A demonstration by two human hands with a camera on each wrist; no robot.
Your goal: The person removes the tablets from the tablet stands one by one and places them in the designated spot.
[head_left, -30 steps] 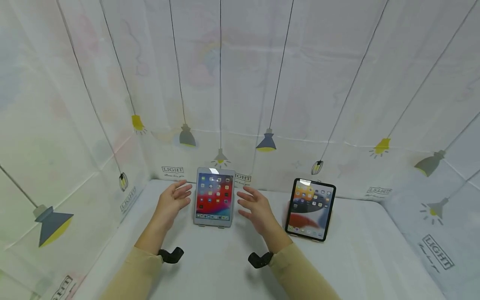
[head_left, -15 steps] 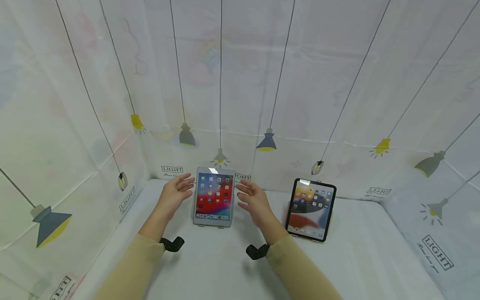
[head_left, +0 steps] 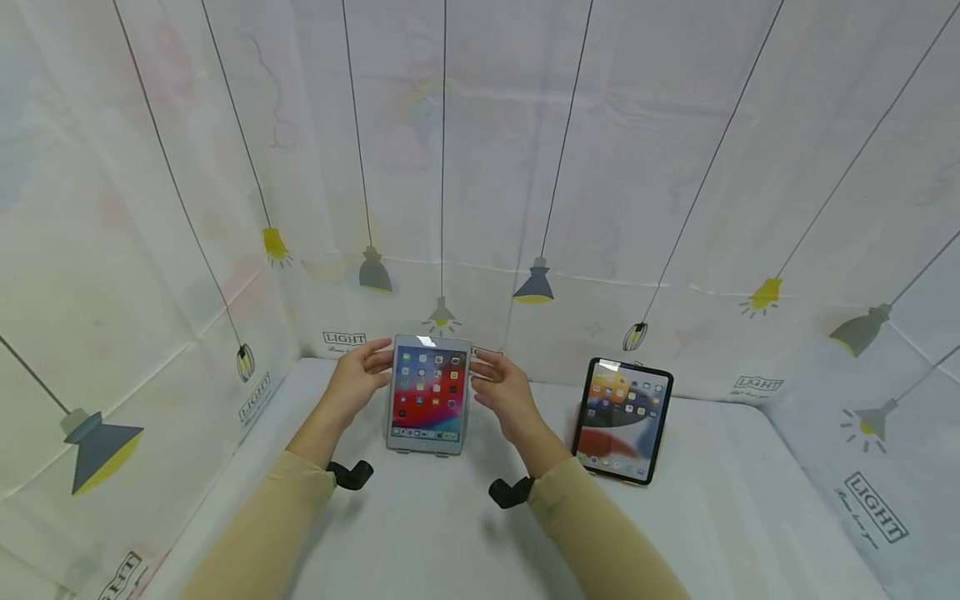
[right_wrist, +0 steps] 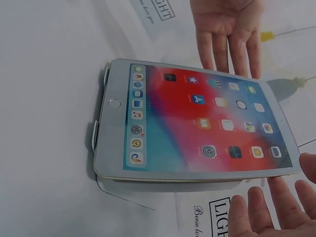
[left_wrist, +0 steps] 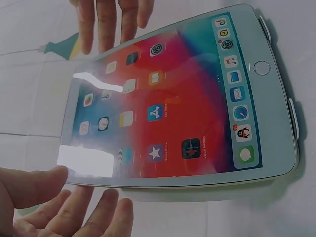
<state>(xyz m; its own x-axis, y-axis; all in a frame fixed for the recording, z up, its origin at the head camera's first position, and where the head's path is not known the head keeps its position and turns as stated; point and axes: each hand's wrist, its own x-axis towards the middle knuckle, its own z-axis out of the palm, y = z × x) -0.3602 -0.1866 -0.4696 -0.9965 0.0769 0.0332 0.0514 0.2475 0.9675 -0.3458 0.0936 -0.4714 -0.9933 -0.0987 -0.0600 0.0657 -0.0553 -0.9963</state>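
A white tablet (head_left: 429, 393) leans upright on a light stand, its lit screen showing app icons over a red and blue picture. My left hand (head_left: 358, 382) is at its upper left edge; in the left wrist view the thumb (left_wrist: 42, 185) tip comes right to the rim and the fingers reach alongside the back. Across from it, my right hand (head_left: 510, 396) is at the upper right edge, fingers (right_wrist: 284, 202) extended and partly behind the tablet, thumb (right_wrist: 308, 165) near the corner. Neither hand is curled round it. The stand's small front hooks (left_wrist: 293, 118) hold the lower edge.
A second tablet (head_left: 622, 421) with a black frame leans on a stand to the right, near my right forearm. The table has a white cover (head_left: 420, 533). Close behind hangs a pale curtain (head_left: 480, 208) printed with lamps; more curtain lines both sides.
Both hands have moved inward and slightly up, from beside the white tablet to its upper side edges. Neither tablet has moved.
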